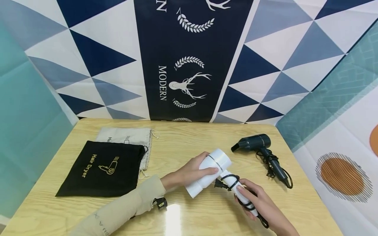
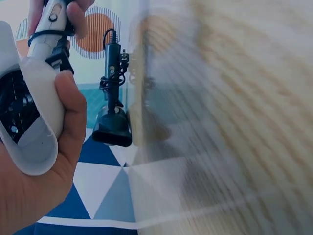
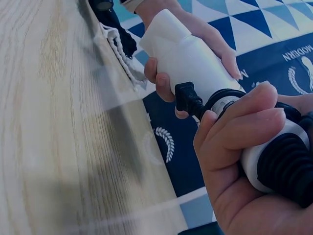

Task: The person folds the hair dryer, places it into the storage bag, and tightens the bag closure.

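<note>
A white hair dryer (image 1: 217, 160) is held above the table by both hands. My left hand (image 1: 192, 172) grips its barrel, the thumb lying across the near side. In the left wrist view the open nozzle (image 2: 41, 147) faces the camera. Lower down, my right hand (image 1: 258, 200) holds the handle (image 1: 243, 198), with the fingers curled round it in the right wrist view. A black cord is wound about the handle, and its plug (image 3: 186, 95) sticks out near the barrel.
A dark hair dryer (image 1: 254, 142) lies on the right of the wooden table (image 1: 189, 137), its cord bundled round the handle. At the left, a black drawstring pouch (image 1: 103, 170) marked Hair Dryer overlaps a grey pouch (image 1: 124, 132). Patterned cloth (image 1: 183, 65) hangs behind.
</note>
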### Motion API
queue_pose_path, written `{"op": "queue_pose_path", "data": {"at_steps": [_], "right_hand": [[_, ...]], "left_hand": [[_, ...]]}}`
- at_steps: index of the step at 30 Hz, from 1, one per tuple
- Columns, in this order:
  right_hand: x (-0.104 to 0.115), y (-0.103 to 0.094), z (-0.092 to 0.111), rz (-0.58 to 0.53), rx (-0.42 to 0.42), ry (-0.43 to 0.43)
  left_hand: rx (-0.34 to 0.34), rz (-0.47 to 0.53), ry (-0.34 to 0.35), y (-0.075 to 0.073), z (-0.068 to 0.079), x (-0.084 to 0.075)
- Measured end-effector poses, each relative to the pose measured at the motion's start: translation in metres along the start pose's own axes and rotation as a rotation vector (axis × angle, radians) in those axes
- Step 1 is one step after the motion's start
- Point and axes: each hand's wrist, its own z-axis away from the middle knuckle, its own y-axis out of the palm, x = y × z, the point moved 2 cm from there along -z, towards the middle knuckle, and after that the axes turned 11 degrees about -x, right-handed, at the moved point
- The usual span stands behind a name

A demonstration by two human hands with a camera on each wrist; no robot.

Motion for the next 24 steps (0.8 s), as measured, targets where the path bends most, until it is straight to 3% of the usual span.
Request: {"op": "queue_pose_path", "data": {"at_steps": [10, 24], "right_hand": [[0.016, 0.015, -0.017, 0.066, 0.021, -0.092], [0.038, 0.032, -0.04, 0.123, 0.04, -0.174]], "left_hand": [[-0.107, -0.01, -0.001, -0.02, 0.011, -0.003], [-0.26, -0.01, 0.073, -0.044, 0.022, -0.002]]}}
